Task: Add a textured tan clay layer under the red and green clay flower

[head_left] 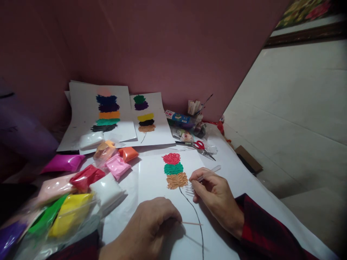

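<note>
My right hand (217, 196) pinches a clear plastic fork (202, 178), its tines beside the orange clay tuft (176, 180) on a white sheet (151, 180). Above the orange tuft sit a green tuft (173, 168) and a red tuft (171, 158); a black drawn stem (193, 213) runs down from them. My left hand (148, 229) rests closed on the sheet and holds a thin toothpick (192, 224) that points right toward the stem.
Bags of coloured clay (81, 180) lie at the left: yellow, green, red, pink, white, orange. Two finished sheets (108, 112) lean against the pink wall. Red-handled scissors (199, 145), a box and a cup of sticks (194, 107) stand behind.
</note>
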`<state>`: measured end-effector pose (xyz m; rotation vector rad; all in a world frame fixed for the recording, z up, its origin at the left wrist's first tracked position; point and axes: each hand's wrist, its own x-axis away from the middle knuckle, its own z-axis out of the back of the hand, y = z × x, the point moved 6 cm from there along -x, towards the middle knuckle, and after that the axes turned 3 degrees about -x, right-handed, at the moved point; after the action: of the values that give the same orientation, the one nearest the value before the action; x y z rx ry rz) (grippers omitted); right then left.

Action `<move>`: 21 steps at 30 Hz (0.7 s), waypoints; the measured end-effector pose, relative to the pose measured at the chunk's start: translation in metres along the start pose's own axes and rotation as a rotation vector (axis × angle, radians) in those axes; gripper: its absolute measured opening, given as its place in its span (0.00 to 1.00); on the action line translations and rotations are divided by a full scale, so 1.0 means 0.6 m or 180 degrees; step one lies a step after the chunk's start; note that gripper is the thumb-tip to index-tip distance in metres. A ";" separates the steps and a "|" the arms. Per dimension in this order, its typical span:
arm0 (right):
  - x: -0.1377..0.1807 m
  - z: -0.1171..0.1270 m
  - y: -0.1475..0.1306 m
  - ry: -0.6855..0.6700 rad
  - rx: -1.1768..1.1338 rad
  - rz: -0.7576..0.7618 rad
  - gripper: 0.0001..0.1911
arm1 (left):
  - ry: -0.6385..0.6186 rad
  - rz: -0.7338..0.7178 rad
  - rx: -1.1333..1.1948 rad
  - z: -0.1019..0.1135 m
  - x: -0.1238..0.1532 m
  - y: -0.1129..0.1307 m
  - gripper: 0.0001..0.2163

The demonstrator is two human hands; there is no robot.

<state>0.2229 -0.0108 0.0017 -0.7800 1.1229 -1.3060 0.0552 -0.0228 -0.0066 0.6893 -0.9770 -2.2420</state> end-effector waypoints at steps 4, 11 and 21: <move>-0.001 -0.002 0.005 -0.0085 -0.0019 0.0024 0.09 | -0.0017 0.0044 0.0024 -0.001 0.001 -0.001 0.06; -0.001 -0.006 -0.004 -0.0227 0.0106 0.0141 0.10 | -0.0018 -0.0023 0.0044 -0.002 0.002 -0.003 0.06; -0.001 -0.007 -0.002 -0.0245 0.0249 0.0054 0.14 | 0.0022 -0.0074 0.0017 0.001 -0.001 0.003 0.07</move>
<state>0.2185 -0.0097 0.0014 -0.7551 1.0094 -1.2873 0.0558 -0.0231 -0.0050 0.7137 -0.9767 -2.2563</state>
